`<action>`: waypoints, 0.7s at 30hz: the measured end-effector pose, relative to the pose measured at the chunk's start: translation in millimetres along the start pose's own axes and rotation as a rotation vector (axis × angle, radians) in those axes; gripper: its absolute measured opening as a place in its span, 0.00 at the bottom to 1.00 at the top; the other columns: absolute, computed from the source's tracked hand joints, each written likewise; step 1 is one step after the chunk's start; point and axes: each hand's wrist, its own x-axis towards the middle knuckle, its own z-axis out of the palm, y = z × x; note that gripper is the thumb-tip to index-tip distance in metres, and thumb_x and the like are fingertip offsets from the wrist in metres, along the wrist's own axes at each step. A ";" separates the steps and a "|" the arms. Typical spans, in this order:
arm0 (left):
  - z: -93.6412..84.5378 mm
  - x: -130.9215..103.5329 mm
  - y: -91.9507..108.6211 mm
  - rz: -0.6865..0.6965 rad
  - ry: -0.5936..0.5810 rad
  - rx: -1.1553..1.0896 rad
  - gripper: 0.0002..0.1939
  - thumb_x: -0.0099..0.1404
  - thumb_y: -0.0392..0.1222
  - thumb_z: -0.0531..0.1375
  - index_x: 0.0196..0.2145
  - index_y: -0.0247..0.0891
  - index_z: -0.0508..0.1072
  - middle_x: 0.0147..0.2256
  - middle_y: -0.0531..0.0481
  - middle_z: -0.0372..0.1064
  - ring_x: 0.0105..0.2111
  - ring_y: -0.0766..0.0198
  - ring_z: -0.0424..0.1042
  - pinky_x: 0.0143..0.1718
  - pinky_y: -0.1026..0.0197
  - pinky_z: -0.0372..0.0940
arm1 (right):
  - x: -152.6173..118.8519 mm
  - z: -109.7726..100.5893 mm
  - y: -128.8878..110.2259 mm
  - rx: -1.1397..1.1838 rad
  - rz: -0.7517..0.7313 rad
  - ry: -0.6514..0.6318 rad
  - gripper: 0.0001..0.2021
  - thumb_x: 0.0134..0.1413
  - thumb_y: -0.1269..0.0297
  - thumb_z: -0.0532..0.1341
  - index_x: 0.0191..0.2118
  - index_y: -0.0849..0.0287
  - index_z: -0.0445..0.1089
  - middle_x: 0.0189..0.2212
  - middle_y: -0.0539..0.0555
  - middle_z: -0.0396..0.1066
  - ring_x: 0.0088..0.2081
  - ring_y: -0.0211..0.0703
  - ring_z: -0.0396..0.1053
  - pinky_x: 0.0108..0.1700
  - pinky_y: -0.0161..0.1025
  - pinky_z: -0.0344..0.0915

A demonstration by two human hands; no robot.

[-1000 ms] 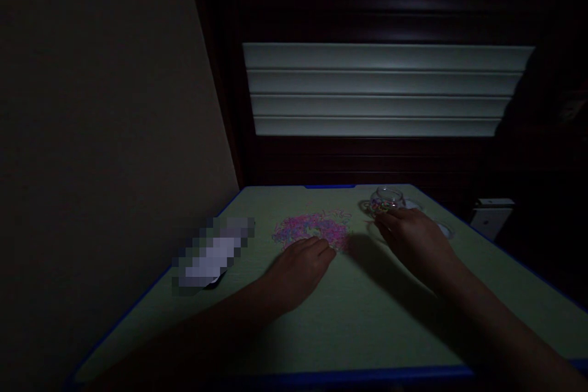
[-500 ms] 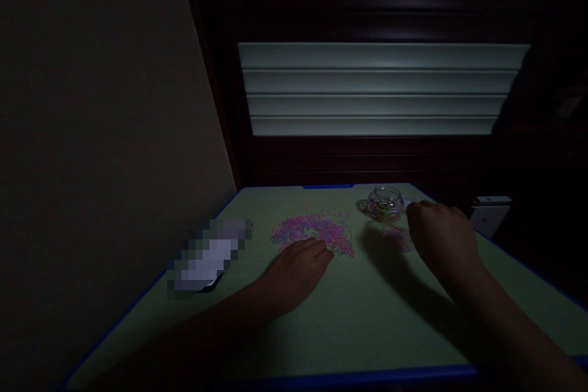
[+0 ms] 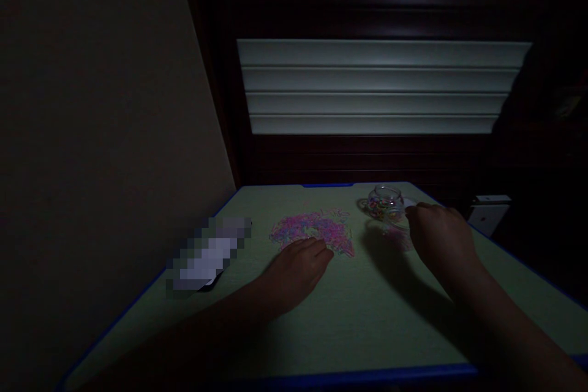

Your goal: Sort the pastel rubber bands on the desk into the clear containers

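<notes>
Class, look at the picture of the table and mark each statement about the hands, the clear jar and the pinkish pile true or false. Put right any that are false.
1. The clear jar stands upright on the table. True.
2. The clear jar is empty. False: it has small, many-coloured pieces in it.
3. The left hand is at the near side of the pinkish pile. True.
4. The pinkish pile lies to the right of the clear jar. False: it lies to the left of it.
5. The right hand is farther right than the clear jar. True.
</notes>
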 end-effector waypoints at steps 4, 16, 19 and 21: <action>0.0 0.0 -0.4 0.006 0.006 -0.003 0.10 0.69 0.34 0.47 0.39 0.35 0.66 0.37 0.48 0.67 0.39 0.60 0.65 0.45 0.57 0.62 | -1.0 1.5 1.1 0.007 -0.013 0.013 0.12 0.52 0.75 0.51 0.29 0.61 0.71 0.29 0.59 0.72 0.31 0.48 0.69 0.32 0.42 0.54; -0.2 0.5 -5.5 -0.068 0.025 -0.010 0.10 0.69 0.33 0.47 0.40 0.35 0.67 0.38 0.47 0.67 0.38 0.61 0.66 0.43 0.58 0.63 | 1.7 0.0 -19.2 0.425 -0.438 0.106 0.11 0.59 0.69 0.52 0.35 0.59 0.72 0.34 0.57 0.72 0.37 0.43 0.68 0.38 0.37 0.57; -2.1 1.4 -9.8 -0.121 0.020 -0.040 0.10 0.69 0.33 0.47 0.38 0.35 0.68 0.37 0.48 0.67 0.37 0.62 0.66 0.42 0.59 0.63 | -2.2 -0.6 -31.2 0.521 -0.611 0.002 0.10 0.59 0.70 0.53 0.35 0.58 0.72 0.31 0.54 0.71 0.32 0.38 0.66 0.36 0.34 0.57; -3.0 1.6 -13.0 -0.151 0.015 -0.040 0.10 0.68 0.32 0.47 0.37 0.35 0.68 0.36 0.48 0.67 0.37 0.62 0.66 0.41 0.59 0.63 | -3.5 -1.9 -36.7 0.533 -0.636 -0.059 0.10 0.59 0.70 0.54 0.34 0.59 0.73 0.29 0.54 0.70 0.30 0.37 0.66 0.34 0.33 0.56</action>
